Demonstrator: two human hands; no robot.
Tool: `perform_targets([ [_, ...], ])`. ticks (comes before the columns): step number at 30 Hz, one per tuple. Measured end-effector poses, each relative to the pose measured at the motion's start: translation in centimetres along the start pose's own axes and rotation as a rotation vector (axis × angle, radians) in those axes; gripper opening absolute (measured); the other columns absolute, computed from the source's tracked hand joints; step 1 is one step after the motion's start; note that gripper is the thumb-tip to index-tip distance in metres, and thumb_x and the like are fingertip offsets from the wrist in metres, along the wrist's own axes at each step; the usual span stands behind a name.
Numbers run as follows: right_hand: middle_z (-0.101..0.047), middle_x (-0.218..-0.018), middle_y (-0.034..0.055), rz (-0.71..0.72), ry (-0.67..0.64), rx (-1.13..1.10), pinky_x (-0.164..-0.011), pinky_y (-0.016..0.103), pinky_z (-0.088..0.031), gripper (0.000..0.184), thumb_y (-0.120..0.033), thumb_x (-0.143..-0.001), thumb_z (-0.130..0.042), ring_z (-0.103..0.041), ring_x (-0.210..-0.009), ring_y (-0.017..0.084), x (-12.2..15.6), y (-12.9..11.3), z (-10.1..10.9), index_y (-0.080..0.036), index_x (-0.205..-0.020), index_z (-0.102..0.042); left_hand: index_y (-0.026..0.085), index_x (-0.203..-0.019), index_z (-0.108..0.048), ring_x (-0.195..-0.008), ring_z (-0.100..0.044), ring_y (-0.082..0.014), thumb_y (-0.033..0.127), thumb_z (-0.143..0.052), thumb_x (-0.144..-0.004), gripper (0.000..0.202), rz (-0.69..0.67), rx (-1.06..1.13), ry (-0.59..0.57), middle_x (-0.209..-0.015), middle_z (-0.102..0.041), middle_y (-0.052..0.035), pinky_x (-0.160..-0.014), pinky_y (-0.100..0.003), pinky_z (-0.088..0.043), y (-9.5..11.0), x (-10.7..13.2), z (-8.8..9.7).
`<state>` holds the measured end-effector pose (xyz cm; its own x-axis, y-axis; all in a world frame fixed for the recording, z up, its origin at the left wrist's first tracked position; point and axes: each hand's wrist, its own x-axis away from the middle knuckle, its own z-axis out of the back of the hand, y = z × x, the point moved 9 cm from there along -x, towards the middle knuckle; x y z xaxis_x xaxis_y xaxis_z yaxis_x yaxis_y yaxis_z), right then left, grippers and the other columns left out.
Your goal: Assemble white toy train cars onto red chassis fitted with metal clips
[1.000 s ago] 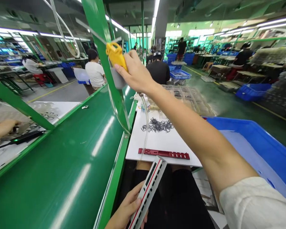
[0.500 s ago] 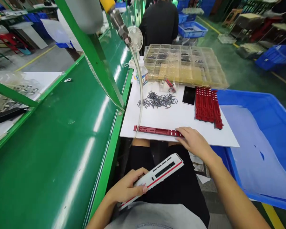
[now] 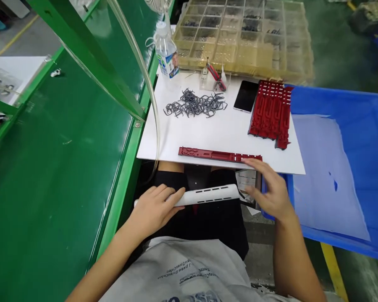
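Observation:
My left hand (image 3: pixel 159 205) is wrapped round a long white plastic shell (image 3: pixel 212 194) with rows of dark slots, held level above my lap. Its rounded, slotted face is turned up. Near the front edge of the white board lies a long dark red plastic strip (image 3: pixel 220 155) with cut-outs. My right hand (image 3: pixel 269 188) is open, thumb and fingers apart, between the shell's right end and the strip. Its fingertips overlap the strip's right part; I cannot tell if they touch it. Several similar red strips (image 3: pixel 271 111) lie side by side at the board's right.
Grey curved pieces (image 3: pixel 197 104) lie in a heap on the white board (image 3: pixel 166 138). Behind are a bottle (image 3: pixel 167 54), a phone (image 3: pixel 246 96), a small tool box (image 3: pixel 214 82) and a compartment tray (image 3: pixel 239 54). A blue bin (image 3: pixel 362 167) stands right, a green conveyor (image 3: pixel 66 180) left.
The white shell has turned from its red-striped side to its slotted face and lies more level. My right hand has opened and drawn back from the red strip. The view has tilted down.

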<state>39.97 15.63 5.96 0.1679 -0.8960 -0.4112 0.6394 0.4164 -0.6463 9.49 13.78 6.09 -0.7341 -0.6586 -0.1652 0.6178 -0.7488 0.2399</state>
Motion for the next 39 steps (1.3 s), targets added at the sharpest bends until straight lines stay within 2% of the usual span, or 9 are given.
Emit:
perform_targets([
  [2, -0.077, -0.147, 0.0130, 0.038, -0.042, -0.198, -0.113, 0.051, -0.064, 0.071, -0.061, -0.099, -0.082, -0.075, -0.134, 0.035, 1.2, -1.8, -0.8, -0.030, -0.160, -0.064, 0.015, -0.146, -0.064, -0.091, -0.070, -0.0260, 0.031, -0.063, -0.115, 0.035, -0.091, -0.166, 0.060, -0.109, -0.080, -0.0099, -0.074, -0.039, -0.046, 1.2, -1.8, 1.3],
  [4, -0.082, -0.136, 0.0095, 0.062, -0.013, -0.258, -0.105, 0.047, -0.068, 0.064, -0.045, -0.094, -0.092, -0.081, -0.122, 0.032, 2.1, -2.7, -0.7, -0.033, -0.154, -0.069, 0.016, -0.146, -0.065, -0.091, -0.070, -0.0254, 0.028, -0.066, -0.114, 0.035, -0.155, -0.228, 0.095, -0.109, -0.082, -0.0093, -0.073, -0.039, -0.044, 2.1, -3.6, 2.1],
  [6, -0.085, -0.125, 0.0066, 0.069, 0.047, -0.250, -0.096, 0.044, -0.070, 0.056, -0.028, -0.092, -0.094, -0.083, -0.109, 0.029, 2.7, -2.5, 0.4, -0.035, -0.145, -0.075, 0.015, -0.145, -0.066, -0.091, -0.072, -0.0255, 0.031, -0.065, -0.114, 0.035, -0.208, -0.222, 0.115, -0.110, -0.083, -0.0097, -0.074, -0.039, -0.045, 2.4, -5.1, 2.5],
  [8, -0.086, -0.120, 0.0065, 0.045, 0.090, -0.212, -0.093, 0.045, -0.069, 0.051, -0.024, -0.091, -0.094, -0.083, -0.104, 0.029, 2.8, -1.3, 2.0, -0.034, -0.139, -0.079, 0.012, -0.142, -0.066, -0.096, -0.074, -0.0272, 0.034, -0.063, -0.116, 0.035, -0.240, -0.185, 0.115, -0.115, -0.084, -0.0119, -0.078, -0.040, -0.049, 2.1, -6.6, 2.6],
  [13, -0.077, -0.120, 0.0109, -0.095, 0.163, -0.016, -0.099, 0.049, -0.065, 0.043, -0.052, -0.091, -0.093, -0.075, -0.113, 0.032, 1.0, 3.7, 6.6, -0.028, -0.125, -0.084, 0.014, -0.134, -0.069, -0.104, -0.076, -0.0318, 0.035, -0.055, -0.117, 0.031, -0.276, -0.022, 0.040, -0.117, -0.082, -0.0144, -0.088, -0.044, -0.056, -1.3, -10.9, 2.5],
  [18, -0.078, -0.130, 0.0110, -0.147, 0.157, -0.054, -0.110, 0.050, -0.061, 0.055, -0.067, -0.098, -0.080, -0.073, -0.123, 0.032, -1.3, 7.4, 7.1, -0.025, -0.135, -0.078, 0.008, -0.138, -0.070, -0.110, -0.074, -0.0369, 0.041, -0.046, -0.118, 0.045, -0.244, -0.068, 0.000, -0.122, -0.081, -0.0197, -0.094, -0.050, -0.056, -4.4, -14.9, 2.8],
  [24, -0.082, -0.126, 0.0093, -0.154, 0.136, -0.071, -0.108, 0.047, -0.062, 0.047, -0.062, -0.101, -0.079, -0.076, -0.118, 0.030, -1.0, 8.2, 6.3, -0.024, -0.128, -0.080, 0.009, -0.140, -0.068, -0.113, -0.075, -0.0342, 0.043, -0.042, -0.120, 0.047, -0.248, -0.059, -0.044, -0.127, -0.082, -0.0185, -0.095, -0.048, -0.059, -5.3, -14.9, 1.3],
  [30, -0.082, -0.132, 0.0096, -0.219, 0.095, -0.028, -0.111, 0.049, -0.063, 0.053, -0.068, -0.102, -0.074, -0.076, -0.124, 0.032, -0.6, 9.3, 6.0, -0.024, -0.131, -0.080, 0.014, -0.138, -0.069, -0.110, -0.078, -0.0329, 0.038, -0.052, -0.118, 0.036, -0.276, -0.047, -0.027, -0.126, -0.084, -0.0154, -0.091, -0.049, -0.063, -5.1, -14.8, 0.2],
  [39, -0.084, -0.131, 0.0103, -0.204, 0.056, 0.004, -0.109, 0.048, -0.062, 0.037, -0.045, -0.102, -0.080, -0.079, -0.122, 0.033, -0.2, 9.9, 5.1, -0.022, -0.130, -0.082, 0.021, -0.145, -0.070, -0.112, -0.080, -0.0305, 0.033, -0.064, -0.114, 0.034, -0.255, 0.111, 0.047, -0.128, -0.085, -0.0137, -0.099, -0.051, -0.069, -6.5, -13.9, -0.6],
])
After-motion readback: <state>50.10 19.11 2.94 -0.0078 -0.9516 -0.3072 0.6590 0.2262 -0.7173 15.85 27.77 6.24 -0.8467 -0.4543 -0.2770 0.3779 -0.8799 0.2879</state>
